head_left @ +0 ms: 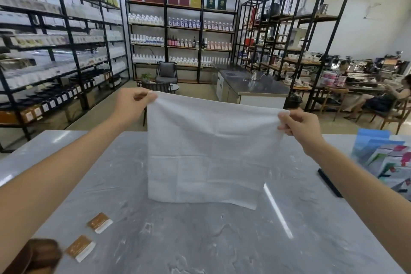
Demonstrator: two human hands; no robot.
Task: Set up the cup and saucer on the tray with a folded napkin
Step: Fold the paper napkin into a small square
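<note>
Napkin (pixel 209 151): white cloth, fully unfolded, held up above the grey marble tabletop (pixel 200 240) at centre. Fold creases visible across it; lower edge hangs just above or at the surface, contact cannot be told.

Left hand (pixel 131 104): pinches the napkin's upper left corner between thumb and fingers. Right hand (pixel 300 127): pinches the upper right corner, fingers curled over the cloth edge. Hands are well apart, cloth stretched between them.

Near left on the tabletop: two small brown-and-white sachets (pixel 89 236), lying flat, apart from each other. At the near left corner, a blurred brown wooden object (pixel 37 256); identity unclear. Right side: a dark flat phone-like item (pixel 329 182) and, beside it, a stand of coloured leaflets (pixel 387 160).

Far: black metal shelving (pixel 182 29) stocked with bottles.
</note>
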